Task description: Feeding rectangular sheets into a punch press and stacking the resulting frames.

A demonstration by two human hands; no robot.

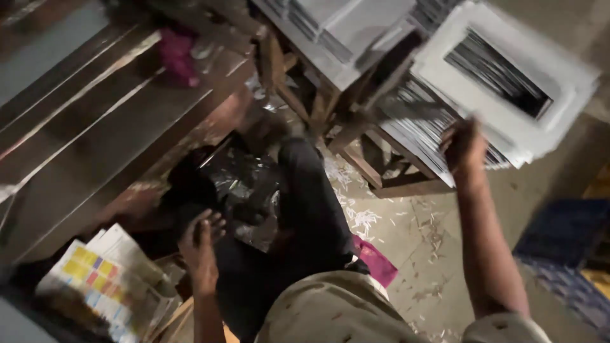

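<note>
White card stack (508,82) sits up-right on the wooden stand's (356,159) edge with your right hand (462,147) clamped on its near edge, left hand (200,244) spread open, empty, well apart low-left.

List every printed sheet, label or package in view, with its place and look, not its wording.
Printed sheets: bottom left beside the left hand, a fanned pile, white with yellow, blue and pink blocks.
Board stack: upper right, touched by the right hand, flat white rectangles with a dark striped panel, blurred.
No screens or signs.
</note>
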